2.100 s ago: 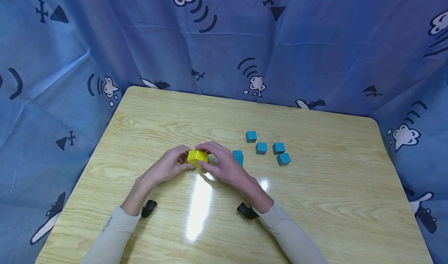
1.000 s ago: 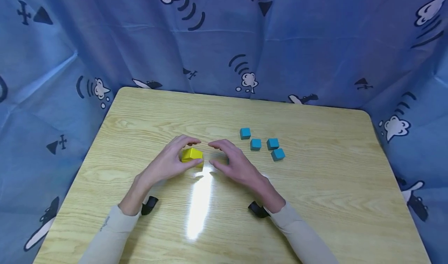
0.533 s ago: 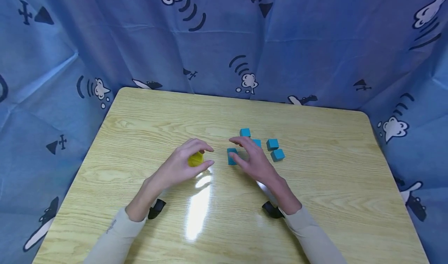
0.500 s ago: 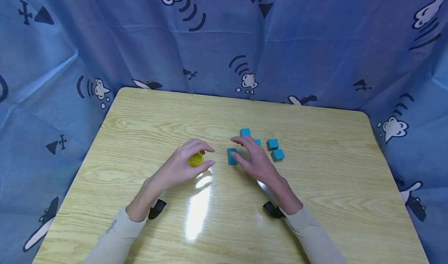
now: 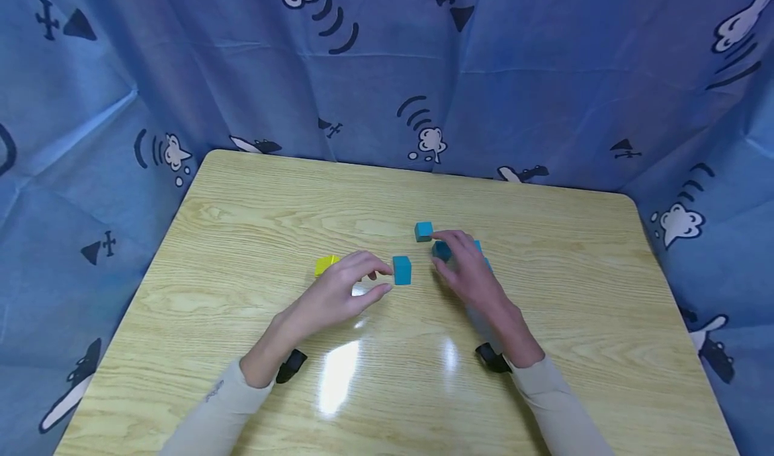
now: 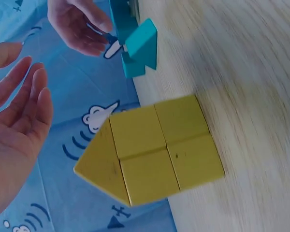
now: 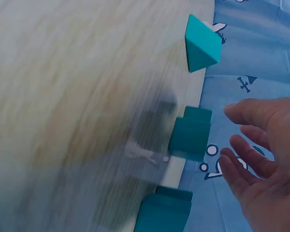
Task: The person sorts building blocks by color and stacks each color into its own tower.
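My left hand (image 5: pixel 347 291) hovers over the table with fingers apart and nothing between them. Its fingertips point at a teal triangular block (image 5: pixel 402 270). Behind it stands a yellow block stack (image 6: pixel 159 150) of several cubes, topped by a triangular block; in the head view the hand hides most of it. My right hand (image 5: pixel 474 278) is spread, thumb and fingers on either side of a teal cube (image 5: pixel 442 250) in the head view. The right wrist view shows that hand (image 7: pixel 266 159) above the teal cubes (image 7: pixel 190 137), a gap between fingertips and cubes.
Another teal cube (image 5: pixel 424 232) sits just beyond the right fingertips. Further teal cubes (image 5: pixel 478 246) are partly hidden behind the right hand. A pale wooden table (image 5: pixel 272 201) carries everything, with a patterned blue curtain (image 5: pixel 375 73) along its far edge.
Both hands have left the yellow stack and moved right. The left hand has passed in front of the stack toward the teal triangular block; the right hand has gone over to the teal cubes.
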`<state>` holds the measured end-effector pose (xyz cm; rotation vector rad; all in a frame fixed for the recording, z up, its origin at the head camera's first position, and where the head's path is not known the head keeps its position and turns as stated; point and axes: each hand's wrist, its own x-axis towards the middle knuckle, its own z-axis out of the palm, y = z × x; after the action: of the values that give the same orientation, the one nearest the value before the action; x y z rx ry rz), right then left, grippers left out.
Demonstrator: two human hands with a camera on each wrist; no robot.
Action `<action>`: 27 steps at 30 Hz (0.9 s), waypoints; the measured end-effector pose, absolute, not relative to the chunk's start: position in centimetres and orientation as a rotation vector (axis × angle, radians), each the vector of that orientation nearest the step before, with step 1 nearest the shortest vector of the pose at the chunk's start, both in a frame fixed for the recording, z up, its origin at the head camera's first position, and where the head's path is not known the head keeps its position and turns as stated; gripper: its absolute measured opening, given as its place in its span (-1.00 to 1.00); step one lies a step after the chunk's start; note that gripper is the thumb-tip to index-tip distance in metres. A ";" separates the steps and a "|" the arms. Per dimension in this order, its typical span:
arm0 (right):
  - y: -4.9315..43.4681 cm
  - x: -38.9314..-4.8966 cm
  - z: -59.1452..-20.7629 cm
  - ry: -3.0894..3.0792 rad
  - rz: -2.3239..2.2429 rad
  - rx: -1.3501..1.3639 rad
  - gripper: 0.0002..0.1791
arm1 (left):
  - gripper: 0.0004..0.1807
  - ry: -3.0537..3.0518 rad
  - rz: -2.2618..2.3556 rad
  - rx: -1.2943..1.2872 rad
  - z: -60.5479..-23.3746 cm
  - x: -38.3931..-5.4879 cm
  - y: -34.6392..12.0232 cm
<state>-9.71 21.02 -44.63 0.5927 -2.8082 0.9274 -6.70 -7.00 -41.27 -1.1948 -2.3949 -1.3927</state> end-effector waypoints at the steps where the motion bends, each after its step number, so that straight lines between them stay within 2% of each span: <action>1: 21.2 -9.7 -44.6 -2.818 0.917 0.597 -0.52 | -0.80 -2.395 -1.400 -1.200 -41.3 -6.6 -6.8; 18: 22.4 -9.8 -45.1 -2.883 0.781 0.699 -0.65 | -0.80 -2.518 -1.406 -1.187 -43.0 -5.9 -3.7; 27: 22.9 -9.0 -44.9 -2.947 0.830 0.672 -0.62 | -0.82 -2.612 -1.369 -1.136 -44.2 -6.3 -2.2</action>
<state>-8.97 22.90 -44.88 0.6718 -2.9475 0.8297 -6.34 -2.24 -44.18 -1.1358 -2.6121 -1.3692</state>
